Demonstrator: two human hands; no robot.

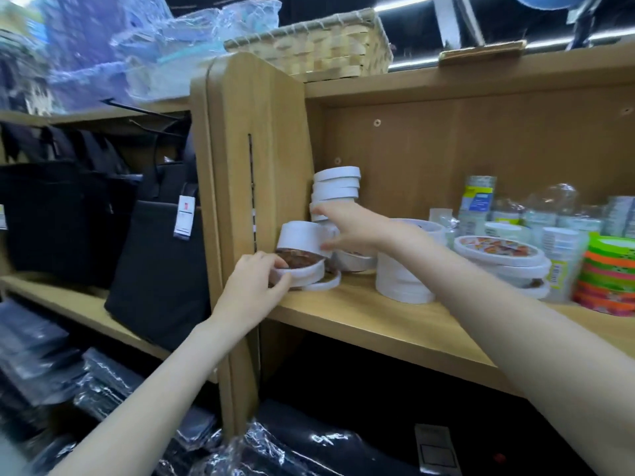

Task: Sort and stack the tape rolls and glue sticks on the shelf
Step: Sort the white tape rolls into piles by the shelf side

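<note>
Bright overhead strip light, blurred, warped edges

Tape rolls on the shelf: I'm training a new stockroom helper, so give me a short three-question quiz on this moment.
1. True or false: the left hand grips a flat white tape roll at the shelf's front left corner.
2. What does the right hand hold?
A. the wicker basket
B. a white tape roll
C. a black bag
3. Fill in: against the back left corner stands a tall ____ of white tape rolls.

Key:
1. True.
2. B: it holds a tilted white tape roll above the flat one.
3. Stack.
</note>
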